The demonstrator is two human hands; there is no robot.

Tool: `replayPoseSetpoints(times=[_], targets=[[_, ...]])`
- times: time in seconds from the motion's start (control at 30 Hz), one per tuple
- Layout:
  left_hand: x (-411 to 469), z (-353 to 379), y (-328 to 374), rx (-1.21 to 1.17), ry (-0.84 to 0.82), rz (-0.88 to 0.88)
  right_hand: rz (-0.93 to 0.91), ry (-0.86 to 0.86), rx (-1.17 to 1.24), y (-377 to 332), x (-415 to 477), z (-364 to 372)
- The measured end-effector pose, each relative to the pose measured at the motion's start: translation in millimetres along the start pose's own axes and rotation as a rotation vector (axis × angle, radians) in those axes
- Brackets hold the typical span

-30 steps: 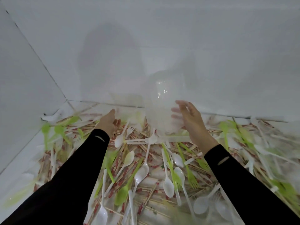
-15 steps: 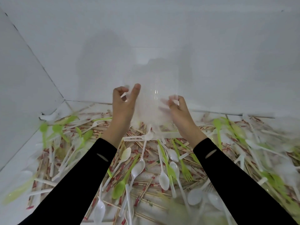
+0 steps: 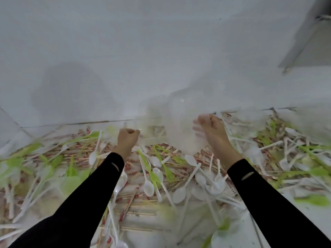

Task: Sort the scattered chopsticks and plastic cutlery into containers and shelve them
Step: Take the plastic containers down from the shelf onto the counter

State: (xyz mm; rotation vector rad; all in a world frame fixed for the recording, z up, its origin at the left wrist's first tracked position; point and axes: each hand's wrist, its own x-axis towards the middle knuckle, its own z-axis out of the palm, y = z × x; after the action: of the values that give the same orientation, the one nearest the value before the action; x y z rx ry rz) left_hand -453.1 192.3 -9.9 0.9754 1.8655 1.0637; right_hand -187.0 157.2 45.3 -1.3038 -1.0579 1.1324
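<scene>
Back wall (image 3: 161, 51): plain white, closing off the far edge of the surface.
Surface (image 3: 139, 237): white and littered almost edge to edge; bare patches show only toward the near edge.
Chopsticks (image 3: 129, 197): thin wooden sticks with red-printed wrappers, lying at all angles under the cutlery, thickest across the middle.
Green forks (image 3: 152, 173): scattered among the rest; two lie in the centre, between the forearms, handles toward the far edge.
White spoons (image 3: 148, 187): many, clustered near the centre and under the right forearm.
Clear container (image 3: 180, 126): see-through plastic, blurred, held up off the litter near the far edge. Its long axis is roughly upright. Which end is the mouth cannot be told.
Right hand (image 3: 213, 133): gripping the container at its right side, thumb on the near face and fingers showing faintly through the plastic.
Left hand (image 3: 127, 138): curled into a loose fist, left of the container. Something clear and blurred lies just beside its knuckles, but whether the hand holds it cannot be told.
Key relation: the container lies between the two hands, touching the right and apart from the left, so the right hand carries it.
Likely step: setting the container down mouth-up near the far edge, then loading one kind of cutlery.
</scene>
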Motion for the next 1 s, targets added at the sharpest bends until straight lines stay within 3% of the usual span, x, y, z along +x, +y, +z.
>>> replayPoseSetpoints(times=[0.13,0.3,0.57,0.7,0.87,1.0], targets=[[-30,19,32,-0.126,-0.014,0.244,-0.024,0.036,0.002,-3,-3,-31],[-79,52,76,-0.054,-0.118,0.473,-0.097,0.042,-0.005,-16,-2,-68],[-141,127,137,-0.236,-0.095,0.372,-0.181,-0.107,-0.275,-16,-2,-162],[-167,180,162,-0.271,-0.225,0.347,-0.174,-0.194,-0.304,-19,-1,-217],[-196,272,182,-0.42,-0.4,0.277,-0.098,-0.049,-0.286,-10,12,-299],[-179,338,165,-0.303,-0.35,0.239,-0.001,0.056,-0.2,-5,14,-363]])
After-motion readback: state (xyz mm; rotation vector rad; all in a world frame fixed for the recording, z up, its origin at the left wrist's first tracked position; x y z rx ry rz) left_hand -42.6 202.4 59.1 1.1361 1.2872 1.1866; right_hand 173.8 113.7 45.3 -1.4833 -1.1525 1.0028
